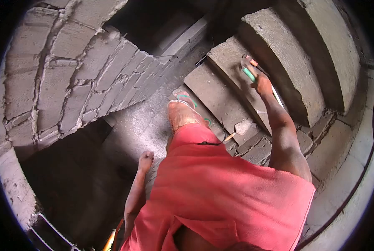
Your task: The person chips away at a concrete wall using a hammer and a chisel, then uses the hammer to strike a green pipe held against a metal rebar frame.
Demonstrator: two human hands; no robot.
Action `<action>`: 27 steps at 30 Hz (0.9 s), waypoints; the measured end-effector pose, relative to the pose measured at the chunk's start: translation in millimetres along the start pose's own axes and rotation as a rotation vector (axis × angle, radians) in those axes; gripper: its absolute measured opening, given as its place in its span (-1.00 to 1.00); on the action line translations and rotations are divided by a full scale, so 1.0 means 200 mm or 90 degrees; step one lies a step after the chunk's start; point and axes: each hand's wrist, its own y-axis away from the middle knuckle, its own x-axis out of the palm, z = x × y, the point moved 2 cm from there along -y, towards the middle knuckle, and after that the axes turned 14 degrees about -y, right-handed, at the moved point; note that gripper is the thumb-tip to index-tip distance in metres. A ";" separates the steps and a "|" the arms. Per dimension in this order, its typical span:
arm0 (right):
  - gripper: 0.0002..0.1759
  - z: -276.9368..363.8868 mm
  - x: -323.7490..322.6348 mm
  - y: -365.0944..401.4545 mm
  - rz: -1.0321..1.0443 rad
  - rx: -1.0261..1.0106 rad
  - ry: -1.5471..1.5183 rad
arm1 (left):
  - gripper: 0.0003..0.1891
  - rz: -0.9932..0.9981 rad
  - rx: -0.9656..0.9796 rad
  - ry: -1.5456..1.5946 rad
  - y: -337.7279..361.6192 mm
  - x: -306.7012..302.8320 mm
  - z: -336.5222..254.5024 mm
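Note:
My right hand (262, 83) is closed around a long tool with a green handle (249, 74), held over the curved concrete steps (237, 62). A narrow pale edge of the tool shows beside my wrist; its working face is mostly hidden. My left hand (146, 157) hangs low on the other side of my body, near the rough floor, its fingers barely visible. Below my right arm, a pointed trowel (242, 126) with a wooden handle lies on a lower step. One foot (183, 100) in a sandal with green straps stands at the foot of the steps.
A rough block wall (82, 79) slants across the left. Dark openings lie beneath and beyond it. More curved steps (329, 37) rise to the upper right, beside a curved block wall (341, 163). A pale rope (55, 230) is at the lower left.

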 end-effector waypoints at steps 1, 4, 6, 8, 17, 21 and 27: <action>-0.22 -0.05 -0.04 0.02 -0.050 -0.037 0.007 | -0.83 0.020 -0.037 0.012 0.06 0.00 0.10; -0.19 -0.15 0.03 -0.05 -0.022 0.107 0.049 | -0.80 0.028 -0.030 0.167 -0.03 0.09 0.56; -0.42 -0.23 0.05 -0.13 -0.075 0.098 0.008 | -0.77 0.023 -0.042 0.088 -0.01 0.09 0.47; -0.54 -0.24 0.16 -0.23 -0.131 0.092 -0.011 | -0.62 0.043 -0.024 -0.056 0.00 0.07 0.49; -0.57 -0.07 0.39 -0.91 -0.085 -0.152 -0.039 | -0.33 0.145 -0.270 0.149 -0.06 0.15 0.10; -0.58 -0.18 0.60 -1.11 -0.017 -0.177 0.040 | -0.35 0.116 -0.271 0.135 0.01 0.11 -0.03; -0.58 -0.01 0.49 -1.05 0.040 -0.133 0.173 | -0.45 0.121 -0.269 0.179 0.06 0.30 0.09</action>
